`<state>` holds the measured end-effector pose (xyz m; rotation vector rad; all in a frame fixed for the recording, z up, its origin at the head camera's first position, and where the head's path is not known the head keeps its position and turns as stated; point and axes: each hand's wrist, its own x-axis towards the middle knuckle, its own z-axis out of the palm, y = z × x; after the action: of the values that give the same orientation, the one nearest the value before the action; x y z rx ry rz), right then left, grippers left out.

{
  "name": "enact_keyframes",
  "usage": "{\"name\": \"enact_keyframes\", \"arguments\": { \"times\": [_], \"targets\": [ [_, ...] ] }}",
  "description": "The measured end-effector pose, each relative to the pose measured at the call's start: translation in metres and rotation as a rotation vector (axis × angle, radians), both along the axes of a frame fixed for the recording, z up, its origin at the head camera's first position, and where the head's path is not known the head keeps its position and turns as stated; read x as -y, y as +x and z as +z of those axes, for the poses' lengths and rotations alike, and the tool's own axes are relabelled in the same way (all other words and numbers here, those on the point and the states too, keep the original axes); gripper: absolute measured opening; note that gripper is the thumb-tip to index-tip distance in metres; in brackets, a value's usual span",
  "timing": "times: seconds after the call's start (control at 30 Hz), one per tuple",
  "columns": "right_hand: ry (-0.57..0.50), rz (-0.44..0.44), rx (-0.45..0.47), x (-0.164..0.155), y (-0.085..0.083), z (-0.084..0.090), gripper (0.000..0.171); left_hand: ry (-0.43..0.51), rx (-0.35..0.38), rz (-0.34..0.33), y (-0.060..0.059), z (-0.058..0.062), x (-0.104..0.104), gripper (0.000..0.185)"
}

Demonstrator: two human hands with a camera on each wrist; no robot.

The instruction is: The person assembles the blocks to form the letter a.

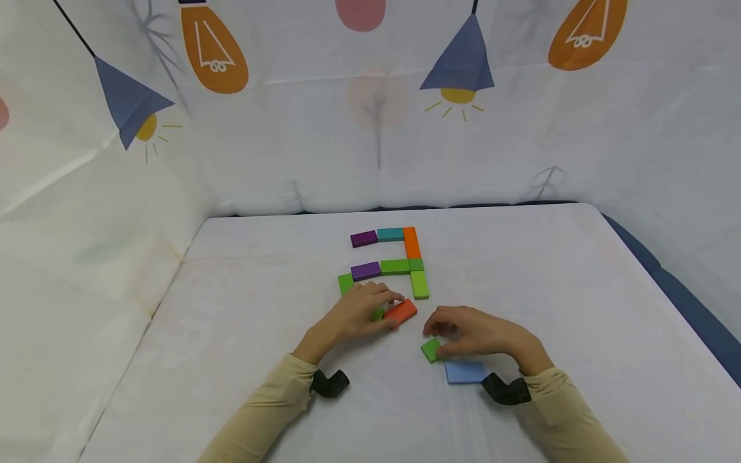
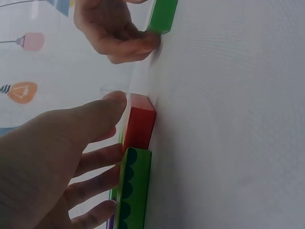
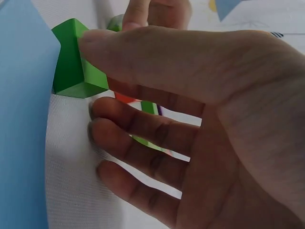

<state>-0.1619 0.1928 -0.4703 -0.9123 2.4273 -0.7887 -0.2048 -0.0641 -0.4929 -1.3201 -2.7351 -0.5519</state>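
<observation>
My left hand [image 1: 359, 308] is at a red-orange block [image 1: 401, 312], thumb at its near edge and fingers at its far side. In the left wrist view, the thumb tip lies at the end of the red block [image 2: 140, 121], and a green block with dark scallops [image 2: 136, 186] adjoins it. My right hand [image 1: 477, 331] holds a small green block [image 1: 431, 350] by thumb and index finger close to the table. The right wrist view has the thumb on the green block [image 3: 71, 62], other fingers loosely bent. A light blue block [image 1: 465, 373] lies beside that hand.
Beyond the hands, joined blocks form an angular figure: purple [image 1: 363, 239], teal [image 1: 390, 235], orange [image 1: 411, 243], violet [image 1: 366, 271] and several green ones [image 1: 419, 285]. The white table [image 1: 260, 276] meets a printed cloth [image 1: 324, 148] behind and at left.
</observation>
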Motion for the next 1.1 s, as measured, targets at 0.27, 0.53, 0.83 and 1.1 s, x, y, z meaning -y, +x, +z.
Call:
{"name": "enact_keyframes", "arguments": {
  "times": [0.27, 0.53, 0.83, 1.1],
  "targets": [
    [0.019, 0.029, 0.02, -0.0001, 0.0019, 0.004, 0.03, -0.02, 0.0, 0.003, 0.0011, -0.0012, 0.0004, 0.044],
    [0.002, 0.041, 0.026, 0.0011, 0.0017, 0.0006, 0.028, -0.051, -0.014, -0.033, 0.0019, -0.0016, 0.0012, 0.044],
    [-0.02, 0.035, 0.02, 0.0011, 0.0017, -0.0024, 0.026, -0.044, -0.007, -0.058, 0.0022, -0.0002, 0.0011, 0.043],
    [0.002, 0.018, 0.003, 0.0004, 0.0012, -0.0031, 0.026, -0.028, 0.049, -0.076, 0.0027, 0.0007, 0.0014, 0.041]
  ]
}}
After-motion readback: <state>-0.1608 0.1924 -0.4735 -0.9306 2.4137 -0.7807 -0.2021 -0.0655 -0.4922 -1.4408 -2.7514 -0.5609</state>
